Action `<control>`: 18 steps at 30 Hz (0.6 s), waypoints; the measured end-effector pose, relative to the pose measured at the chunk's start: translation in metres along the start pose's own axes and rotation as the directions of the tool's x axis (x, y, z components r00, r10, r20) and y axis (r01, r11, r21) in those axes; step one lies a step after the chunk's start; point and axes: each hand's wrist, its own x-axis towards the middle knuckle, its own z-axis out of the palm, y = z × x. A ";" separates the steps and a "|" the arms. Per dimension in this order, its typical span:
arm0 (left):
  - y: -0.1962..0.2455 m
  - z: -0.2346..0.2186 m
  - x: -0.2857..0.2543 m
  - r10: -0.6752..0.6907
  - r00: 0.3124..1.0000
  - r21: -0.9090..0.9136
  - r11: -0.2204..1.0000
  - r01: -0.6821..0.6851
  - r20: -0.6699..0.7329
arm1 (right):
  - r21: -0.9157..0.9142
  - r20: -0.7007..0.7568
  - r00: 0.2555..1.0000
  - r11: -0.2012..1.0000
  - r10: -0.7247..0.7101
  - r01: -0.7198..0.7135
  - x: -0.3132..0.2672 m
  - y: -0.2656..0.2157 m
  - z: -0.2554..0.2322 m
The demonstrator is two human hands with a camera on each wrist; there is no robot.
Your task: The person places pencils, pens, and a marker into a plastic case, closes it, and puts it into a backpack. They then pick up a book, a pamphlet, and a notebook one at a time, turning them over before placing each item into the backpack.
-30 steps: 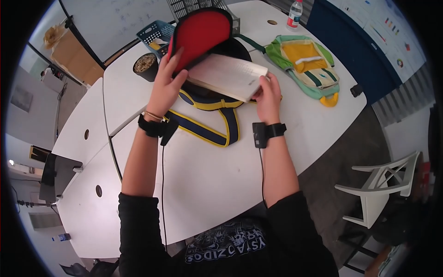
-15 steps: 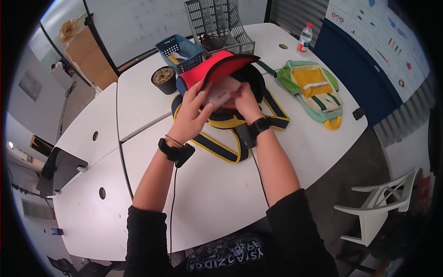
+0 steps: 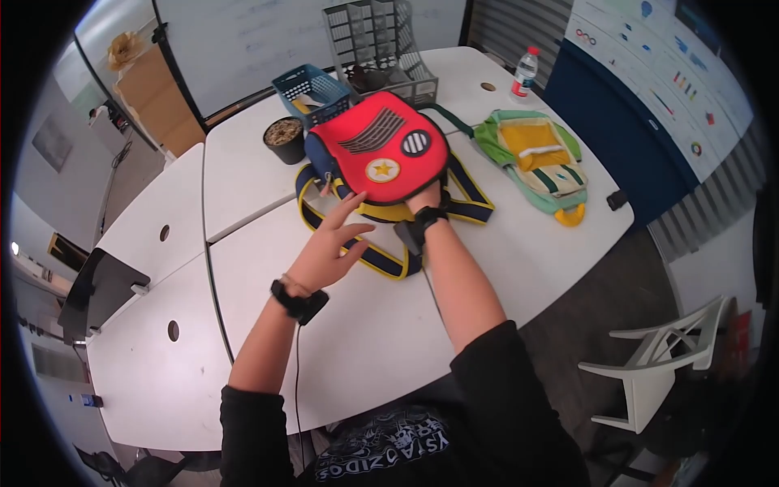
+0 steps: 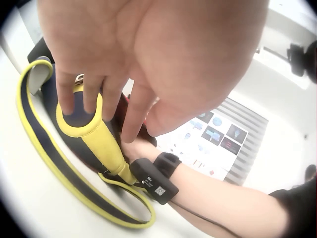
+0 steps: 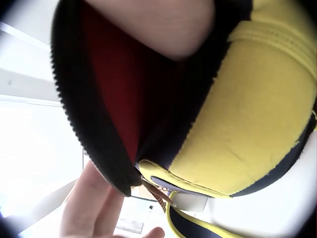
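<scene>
A red and navy backpack (image 3: 381, 154) with yellow-edged straps lies on the table, its red front flap lowered over the opening. My right hand (image 3: 424, 197) reaches under the flap's lower edge; in the right wrist view the hand (image 5: 168, 25) enters between the red lining and the yellow panel (image 5: 247, 114). Its fingers are hidden, and so is the book. Just off the bag's lower left edge is my left hand (image 3: 324, 250), fingers spread and holding nothing. The left wrist view has those fingers in front of the yellow handle (image 4: 101, 146).
Left of the backpack stands a pot of pebbly material (image 3: 284, 140), with a blue basket (image 3: 312, 91) and a grey rack (image 3: 377, 57) behind. A green and yellow backpack (image 3: 535, 158) lies to the right, a bottle (image 3: 525, 75) beyond it. A white chair (image 3: 657, 365) stands at lower right.
The red flap has come down over the opening, and the book has gone from view under it. My left hand has let go of the flap and drawn back toward me; my right hand has moved inside.
</scene>
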 end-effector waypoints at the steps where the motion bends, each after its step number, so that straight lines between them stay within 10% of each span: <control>1: 0.003 -0.002 -0.011 -0.021 1.000 -0.026 0.999 0.021 -0.010 | 0.002 -0.054 0.999 1.000 0.003 -0.003 -0.006 -0.006 0.001; 4: 0.010 -0.012 -0.053 -0.140 0.989 -0.113 0.983 0.143 0.035 | -0.016 -0.167 0.966 0.980 -0.200 0.200 -0.021 -0.026 0.003; 7: 0.007 -0.026 -0.108 -0.314 0.949 -0.190 0.930 0.314 0.031 | 0.173 -0.076 0.997 0.985 -0.007 0.021 -0.027 -0.043 -0.027; 8: -0.005 -0.028 -0.135 -0.450 0.893 -0.303 0.850 0.432 0.009 | 0.685 0.115 0.979 0.700 0.166 -0.199 -0.031 -0.045 -0.036; 9: -0.019 -0.029 -0.163 -0.580 0.815 -0.416 0.738 0.532 0.014 | 0.785 0.427 0.901 0.464 0.076 -0.411 -0.041 -0.058 -0.077; 11: -0.035 -0.042 -0.209 -0.667 0.742 -0.525 0.657 0.542 -0.069 | 0.547 0.634 0.765 0.636 0.109 -0.544 -0.061 -0.076 -0.155; 15: -0.055 -0.055 -0.280 -0.777 0.549 -0.578 0.611 0.540 -0.308 | 0.083 0.252 0.906 0.925 0.340 -0.370 -0.048 -0.003 -0.278; 18: -0.055 -0.049 -0.298 -0.772 0.549 -0.580 0.619 0.530 -0.322 | -0.337 -0.224 0.971 0.929 0.081 -0.155 -0.021 0.126 -0.385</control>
